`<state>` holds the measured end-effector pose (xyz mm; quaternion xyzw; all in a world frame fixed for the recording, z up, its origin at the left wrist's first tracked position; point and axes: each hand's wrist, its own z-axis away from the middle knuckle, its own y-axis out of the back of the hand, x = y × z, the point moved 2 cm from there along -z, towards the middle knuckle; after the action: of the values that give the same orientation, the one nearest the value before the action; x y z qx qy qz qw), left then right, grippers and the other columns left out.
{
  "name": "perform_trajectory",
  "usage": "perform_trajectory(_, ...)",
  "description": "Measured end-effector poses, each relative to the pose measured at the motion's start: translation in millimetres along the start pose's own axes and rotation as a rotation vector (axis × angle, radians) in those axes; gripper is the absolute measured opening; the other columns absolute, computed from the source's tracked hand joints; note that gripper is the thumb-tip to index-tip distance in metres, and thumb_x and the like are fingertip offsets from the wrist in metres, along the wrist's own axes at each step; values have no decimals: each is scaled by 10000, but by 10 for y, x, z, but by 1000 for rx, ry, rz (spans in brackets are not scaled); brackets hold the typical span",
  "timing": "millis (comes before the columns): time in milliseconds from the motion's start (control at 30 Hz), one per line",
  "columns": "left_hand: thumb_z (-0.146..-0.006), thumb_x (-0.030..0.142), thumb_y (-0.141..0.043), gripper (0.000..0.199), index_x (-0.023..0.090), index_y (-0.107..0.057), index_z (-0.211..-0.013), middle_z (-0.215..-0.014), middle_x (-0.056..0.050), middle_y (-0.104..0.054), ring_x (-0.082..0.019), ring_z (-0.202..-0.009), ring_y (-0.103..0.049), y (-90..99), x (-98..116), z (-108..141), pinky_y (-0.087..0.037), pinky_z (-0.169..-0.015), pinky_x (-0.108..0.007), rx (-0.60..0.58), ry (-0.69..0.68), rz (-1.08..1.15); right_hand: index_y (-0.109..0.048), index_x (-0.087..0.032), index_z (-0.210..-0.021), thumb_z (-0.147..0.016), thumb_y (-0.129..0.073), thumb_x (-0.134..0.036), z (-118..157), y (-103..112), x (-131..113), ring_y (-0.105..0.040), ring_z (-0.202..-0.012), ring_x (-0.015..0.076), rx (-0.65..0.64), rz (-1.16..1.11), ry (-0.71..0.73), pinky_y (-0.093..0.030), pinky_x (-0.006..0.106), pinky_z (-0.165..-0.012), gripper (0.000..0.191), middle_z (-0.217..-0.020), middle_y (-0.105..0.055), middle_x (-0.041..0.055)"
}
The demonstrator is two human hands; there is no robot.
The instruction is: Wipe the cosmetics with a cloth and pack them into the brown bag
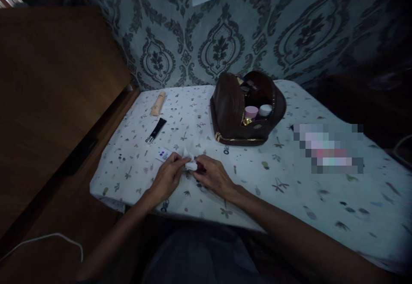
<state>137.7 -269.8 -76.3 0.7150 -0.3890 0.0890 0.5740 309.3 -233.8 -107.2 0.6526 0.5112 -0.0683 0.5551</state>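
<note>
Near the front edge of the table, my left hand [168, 176] is closed around a white tube [163, 154] with small purple marks; its printed end sticks out to the left. A crumpled white tissue [186, 152] shows between my hands, bunched at the tube's other end. My right hand [215, 176] pinches at the white bundle from the right, its fingertips close to those of my left. Where tissue stops and tube begins between the fingers is hard to see. Behind them lie a black tube [156, 130] with a silver cap and a beige tube [158, 103].
A brown toiletry bag [227, 108] stands unzipped at the back, holding a pink-lidded jar [251, 112], a white-lidded jar [265, 110] and a gold item. A pixelated object [330, 149] lies on the right of the patterned tablecloth [257, 185]. Wooden furniture [58, 91] borders the left.
</note>
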Motion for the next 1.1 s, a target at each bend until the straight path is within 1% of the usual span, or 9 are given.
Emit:
perform_trajectory(167,-979,148,-401,360,245,-608,-1258,-973,-44,-537,-146,-823,-536,-51,27,143,-488,-690,-254,44,-92,-58,-528,-212,-853,-677,-616,-102,-10,11,13,-541,-595,125,-12,-131,-146,-416,226,-581,226,-688,-587,-47)
perform_trajectory(267,-961,106,-401,402,265,-600,-1271,-1014,-46,-554,-155,-888,-553,-24,-15,188,-501,-729,-264,51,-161,-94,-534,-217,-894,-677,-589,-129,-18,28,3,-533,-572,118,-25,-225,-210,-420,221,-563,240,-668,-592,-59)
perform_trajectory(367,-917,30,-407,479,284,-604,-1272,-1045,-56,-567,-176,-957,-554,18,-34,219,-512,-784,-297,54,-210,-132,-545,-216,-857,-698,-593,-175,-34,48,-18,-523,-566,117,0,-296,-228,-424,221,-553,171,-644,-581,-57)
perform_trajectory(533,-844,-35,-425,516,263,-640,-1206,-1073,-74,-598,-206,-1009,-552,46,-55,274,-526,-817,-337,62,-246,-233,-601,-199,-851,-736,-604,-215,-55,72,-46,-553,-604,124,34,-352,-253,-441,229,-580,116,-673,-612,-32)
perform_trajectory(600,-854,-20,-418,482,252,-635,-1188,-1095,-80,-605,-207,-1021,-558,44,-77,296,-532,-825,-346,94,-245,-249,-618,-192,-853,-787,-594,-259,-53,88,-65,-551,-604,124,33,-349,-247,-434,230,-581,97,-665,-611,-25)
perform_trajectory(733,-899,30,-417,386,238,-633,-1142,-1100,-90,-605,-211,-1027,-574,35,-115,318,-532,-819,-349,170,-217,-266,-624,-180,-872,-905,-515,-362,-38,103,-100,-520,-563,118,-9,-366,-215,-392,218,-531,214,-613,-586,-26)
perform_trajectory(900,-938,77,-423,329,235,-627,-1143,-1079,-77,-581,-190,-991,-575,20,-111,301,-527,-805,-322,230,-192,-263,-630,-179,-876,-921,-502,-294,-32,83,-70,-535,-601,125,-9,-277,-169,-410,230,-564,178,-685,-603,-4)
perform_trajectory(1000,-952,101,-416,335,232,-609,-1192,-1070,-69,-582,-185,-988,-571,-9,-109,273,-520,-812,-311,209,-144,-278,-659,-169,-869,-919,-497,-239,-33,82,-41,-558,-689,142,37,-114,-102,-440,261,-637,184,-822,-595,42)
perform_trajectory(1100,-962,126,-421,336,233,-586,-1234,-1052,-57,-584,-181,-975,-571,-33,-115,254,-518,-809,-303,189,-85,-297,-674,-164,-961,-951,-473,-247,-29,69,-17,-574,-723,150,21,-62,-76,-463,279,-680,217,-875,-576,55)
